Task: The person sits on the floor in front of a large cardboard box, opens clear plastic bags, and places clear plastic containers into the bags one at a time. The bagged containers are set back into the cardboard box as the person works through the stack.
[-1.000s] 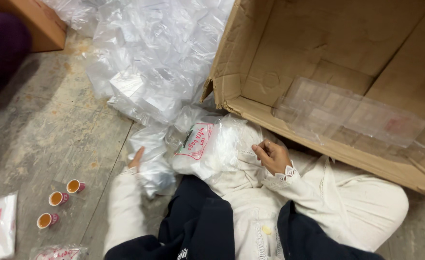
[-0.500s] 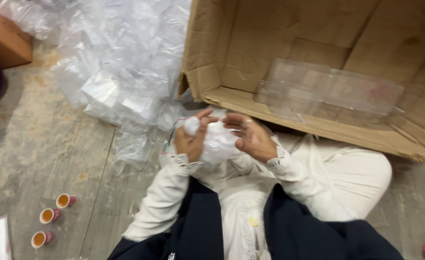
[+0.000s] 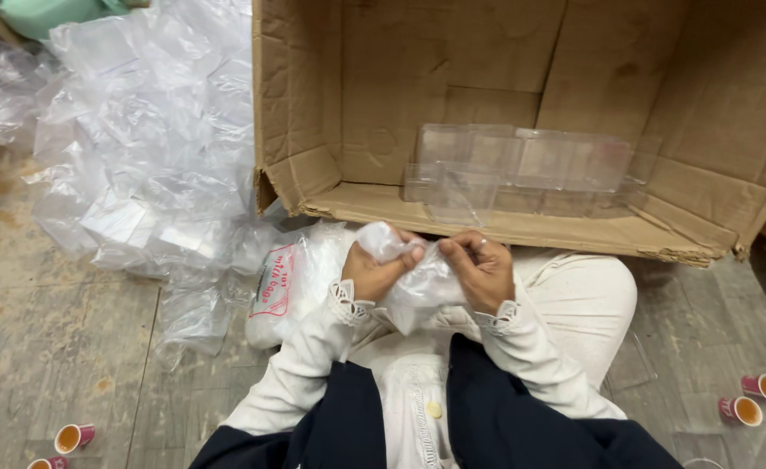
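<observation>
Just below the cardboard box's (image 3: 522, 227) torn front edge, the left hand (image 3: 373, 273) and right hand (image 3: 480, 271) both pinched one clear plastic bag (image 3: 418, 282), fingers closed on it over the lap. Bare floor (image 3: 44, 347) lay open leftward. Two small cups (image 3: 755, 398) stood right, two (image 3: 72, 437) left; clear plastic trays (image 3: 522, 169) sat inside the box.

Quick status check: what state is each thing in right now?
Left hand: gripping the crumpled clear plastic bag.
Right hand: pinching the same bag.
Brown cardboard box: on its side, open towards the person.
Clear plastic containers: inside the box.
Small cups: tipped over on the floor.
</observation>
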Tool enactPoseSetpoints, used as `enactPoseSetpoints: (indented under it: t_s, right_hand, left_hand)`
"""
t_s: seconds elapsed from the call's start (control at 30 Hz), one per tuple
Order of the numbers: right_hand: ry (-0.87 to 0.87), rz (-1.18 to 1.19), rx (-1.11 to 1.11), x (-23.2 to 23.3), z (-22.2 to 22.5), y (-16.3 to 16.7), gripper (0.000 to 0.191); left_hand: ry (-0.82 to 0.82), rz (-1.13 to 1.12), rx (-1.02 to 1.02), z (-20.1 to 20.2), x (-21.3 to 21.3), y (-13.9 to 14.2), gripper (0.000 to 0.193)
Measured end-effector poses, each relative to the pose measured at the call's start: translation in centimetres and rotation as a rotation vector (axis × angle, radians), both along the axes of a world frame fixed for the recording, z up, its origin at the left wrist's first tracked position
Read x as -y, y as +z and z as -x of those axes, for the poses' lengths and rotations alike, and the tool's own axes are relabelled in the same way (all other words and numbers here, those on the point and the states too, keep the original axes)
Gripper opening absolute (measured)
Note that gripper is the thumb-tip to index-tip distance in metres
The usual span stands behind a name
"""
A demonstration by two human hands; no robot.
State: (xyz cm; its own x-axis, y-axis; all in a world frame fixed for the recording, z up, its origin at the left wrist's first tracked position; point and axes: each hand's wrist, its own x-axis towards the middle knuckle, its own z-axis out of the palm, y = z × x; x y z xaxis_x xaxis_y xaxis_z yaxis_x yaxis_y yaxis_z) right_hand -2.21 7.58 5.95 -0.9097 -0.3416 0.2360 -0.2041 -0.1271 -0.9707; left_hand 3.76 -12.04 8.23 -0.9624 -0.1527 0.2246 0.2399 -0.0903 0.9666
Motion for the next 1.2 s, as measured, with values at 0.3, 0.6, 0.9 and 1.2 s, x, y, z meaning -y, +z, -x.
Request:
enactPoseSetpoints:
  t_s: [0.3, 0.6, 0.9, 1.2]
  right_hand:
    - [0.036, 0.344, 0.36, -0.9, 0.9, -2.2, 0.015]
    - [0.453, 0.232, 0.599, -7.0, 2.1, -1.1, 0.021]
    - [-0.364, -0.599, -0.203, -5.7, 16.0, -4.7, 0.024]
    - [-0.346, -0.143, 0.12, -4.6, 15.3, -10.6, 0.033]
  left_hand:
    - [0.078, -0.048, 0.317, 1.6, -2.4, -3.3, 0.043]
    - [-0.831, -0.166, 0.258, 0.1, 4.4, -2.5, 0.026]
    - [-0.014, 0.446, 0.374, 19.2, 2.6, -9.0, 0.032]
    - [0.063, 0.106, 0.471, 18.7, 0.5, -13.4, 0.053]
